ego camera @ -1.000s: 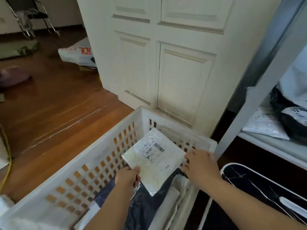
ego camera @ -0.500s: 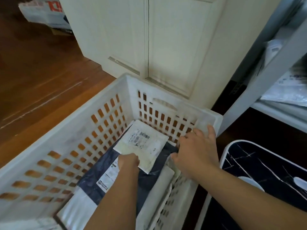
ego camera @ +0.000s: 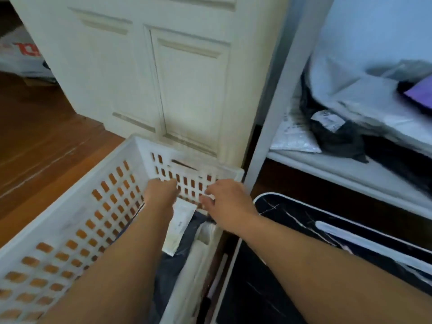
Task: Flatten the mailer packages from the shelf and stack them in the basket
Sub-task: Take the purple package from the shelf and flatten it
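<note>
I see wood floor (ego camera: pixel 46 136) carrying white slotted basket (ego camera: pixel 70 220), against the cabinet door. Shelf (ego camera: pixel 339 169) on my right holds black and pale mailers (ego camera: pixel 332 134), piled.

A white slotted plastic basket (ego camera: pixel 77 218) is seen on the wooden floor, its far end against a cream cabinet door. Inside it, a pale flat mailer (ego camera: pixel 178 228) is laid on top of a dark grey mailer (ego camera: pixel 177 260), near the far right corner. On the white shelf (ego camera: pixel 350 169) to the right, more mailers are piled unflattened: a white printed one (ego camera: pixel 292 136), a crumpled black one (ego camera: pixel 336 134) bearing a label, and pale grey ones (ego camera: pixel 364 94) behind.
</note>
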Demonstrator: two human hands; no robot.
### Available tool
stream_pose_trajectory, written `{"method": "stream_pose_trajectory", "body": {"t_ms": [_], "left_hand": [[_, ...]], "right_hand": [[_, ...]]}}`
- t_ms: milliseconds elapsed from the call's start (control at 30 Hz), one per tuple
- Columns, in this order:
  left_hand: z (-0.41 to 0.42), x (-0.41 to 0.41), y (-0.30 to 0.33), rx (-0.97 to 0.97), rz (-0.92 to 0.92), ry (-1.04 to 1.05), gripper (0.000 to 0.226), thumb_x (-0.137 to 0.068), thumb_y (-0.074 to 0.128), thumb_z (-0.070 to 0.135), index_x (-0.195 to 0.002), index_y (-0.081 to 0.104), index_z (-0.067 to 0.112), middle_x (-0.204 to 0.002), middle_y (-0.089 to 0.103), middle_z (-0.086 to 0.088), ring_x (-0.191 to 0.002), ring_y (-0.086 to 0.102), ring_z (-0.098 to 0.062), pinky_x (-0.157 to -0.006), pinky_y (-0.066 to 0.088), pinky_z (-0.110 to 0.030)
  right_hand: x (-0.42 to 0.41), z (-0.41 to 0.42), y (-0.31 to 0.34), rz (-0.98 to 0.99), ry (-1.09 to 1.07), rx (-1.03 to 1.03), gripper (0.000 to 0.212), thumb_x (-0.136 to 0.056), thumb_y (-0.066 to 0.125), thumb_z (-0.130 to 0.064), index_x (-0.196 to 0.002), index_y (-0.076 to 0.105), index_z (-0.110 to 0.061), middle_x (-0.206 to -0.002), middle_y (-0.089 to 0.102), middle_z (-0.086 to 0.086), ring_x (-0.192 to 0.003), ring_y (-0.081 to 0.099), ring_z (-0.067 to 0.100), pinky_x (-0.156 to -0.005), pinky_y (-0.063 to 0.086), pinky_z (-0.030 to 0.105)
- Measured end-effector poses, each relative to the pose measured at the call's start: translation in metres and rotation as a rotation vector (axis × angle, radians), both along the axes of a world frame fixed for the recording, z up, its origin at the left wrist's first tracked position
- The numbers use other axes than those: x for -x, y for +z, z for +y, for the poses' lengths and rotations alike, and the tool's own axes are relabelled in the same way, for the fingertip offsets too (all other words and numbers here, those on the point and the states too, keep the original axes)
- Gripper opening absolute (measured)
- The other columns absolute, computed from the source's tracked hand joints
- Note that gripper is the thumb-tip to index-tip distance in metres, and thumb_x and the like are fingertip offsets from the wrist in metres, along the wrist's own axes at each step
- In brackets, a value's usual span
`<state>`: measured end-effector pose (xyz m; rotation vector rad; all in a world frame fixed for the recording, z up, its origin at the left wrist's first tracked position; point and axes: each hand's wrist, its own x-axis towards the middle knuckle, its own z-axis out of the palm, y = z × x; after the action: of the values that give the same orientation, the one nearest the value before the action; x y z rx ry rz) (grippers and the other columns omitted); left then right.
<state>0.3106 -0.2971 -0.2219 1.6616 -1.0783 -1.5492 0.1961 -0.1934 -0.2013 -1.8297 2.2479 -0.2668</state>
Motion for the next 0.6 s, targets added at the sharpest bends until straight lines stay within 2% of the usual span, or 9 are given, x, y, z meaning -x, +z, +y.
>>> {"method": "stream_pose_trajectory", "body": {"t_ms": [67, 167, 233, 300, 367, 433, 533, 600], "left_hand": [[0.016, 0.025, 0.022, 0.022, 0.057, -0.104, 0.04, -0.093, 0.054, 0.007, -0.13, 0.046, -0.006, -0.106, 0.06, -0.023, -0.099, 0.064, -0.031, -0.092, 0.049, -0.043], [0.038, 0.047, 0.056, 0.117, 0.093, -0.169, 0.048, -0.096, 0.053, 0.012, -0.14, 0.037, 0.004, -0.109, 0.059, -0.018, -0.094, 0.066, -0.028, -0.096, 0.05, -0.044], [0.056, 0.063, 0.074, 0.142, 0.114, -0.241, 0.049, -0.096, 0.053, 0.014, -0.142, 0.036, 0.006, -0.099, 0.062, -0.012, -0.093, 0.067, -0.029, -0.094, 0.051, -0.046], [0.076, 0.081, 0.095, 0.17, 0.151, -0.29, 0.047, -0.097, 0.052, 0.013, -0.141, 0.036, 0.004, -0.099, 0.061, -0.012, -0.086, 0.067, -0.028, -0.085, 0.054, -0.042], [0.09, 0.099, 0.105, 0.177, 0.146, -0.332, 0.042, -0.098, 0.05, 0.013, -0.137, 0.04, 0.003, -0.11, 0.06, -0.016, -0.08, 0.066, -0.024, -0.075, 0.051, -0.036], [0.105, 0.115, 0.116, 0.174, 0.13, -0.353, 0.032, -0.099, 0.049, 0.014, -0.128, 0.048, 0.003, -0.109, 0.062, -0.015, -0.078, 0.066, -0.022, -0.07, 0.051, -0.032], [0.132, 0.143, 0.13, 0.171, 0.137, -0.4, 0.019, -0.1, 0.046, 0.018, -0.113, 0.053, 0.005, -0.095, 0.064, -0.011, -0.069, 0.064, -0.017, -0.054, 0.052, -0.022], [0.15, 0.161, 0.137, 0.159, 0.148, -0.431, 0.018, -0.101, 0.046, 0.018, -0.11, 0.053, 0.005, -0.089, 0.063, -0.01, -0.068, 0.062, -0.017, -0.057, 0.049, -0.024]], "right_hand": [[0.027, 0.031, 0.016, 0.064, 0.005, 0.134, 0.045, -0.099, 0.038, -0.042, -0.115, 0.067, -0.011, -0.117, 0.062, 0.008, -0.114, 0.051, 0.028, -0.1, 0.035, 0.039], [0.059, 0.067, 0.032, 0.219, 0.109, 0.276, 0.04, -0.091, 0.043, -0.036, -0.093, 0.072, -0.009, -0.1, 0.067, 0.009, -0.103, 0.059, 0.03, -0.094, 0.045, 0.043], [0.093, 0.102, 0.049, 0.31, 0.14, 0.354, 0.035, -0.089, 0.047, -0.036, -0.092, 0.073, -0.014, -0.105, 0.068, 0.007, -0.111, 0.058, 0.027, -0.097, 0.043, 0.04], [0.129, 0.14, 0.071, 0.386, 0.109, 0.426, 0.034, -0.091, 0.048, -0.038, -0.099, 0.072, -0.016, -0.118, 0.065, 0.006, -0.121, 0.052, 0.026, -0.101, 0.034, 0.037], [0.169, 0.177, 0.093, 0.48, -0.036, 0.491, 0.03, -0.09, 0.051, -0.037, -0.1, 0.071, -0.016, -0.123, 0.061, 0.009, -0.124, 0.046, 0.027, -0.101, 0.033, 0.041], [0.206, 0.208, 0.114, 0.558, -0.269, 0.476, 0.024, -0.085, 0.057, -0.032, -0.093, 0.071, -0.014, -0.123, 0.06, 0.013, -0.124, 0.044, 0.03, -0.098, 0.035, 0.045], [0.252, 0.254, 0.13, 0.63, -0.585, 0.296, 0.018, -0.062, 0.076, -0.02, -0.074, 0.072, -0.008, -0.122, 0.061, 0.018, -0.123, 0.05, 0.037, -0.098, 0.028, 0.047], [0.274, 0.282, 0.128, 0.666, -0.663, 0.164, 0.026, -0.051, 0.079, -0.016, -0.072, 0.074, -0.002, -0.118, 0.063, 0.021, -0.119, 0.054, 0.041, -0.097, 0.027, 0.049]]}}
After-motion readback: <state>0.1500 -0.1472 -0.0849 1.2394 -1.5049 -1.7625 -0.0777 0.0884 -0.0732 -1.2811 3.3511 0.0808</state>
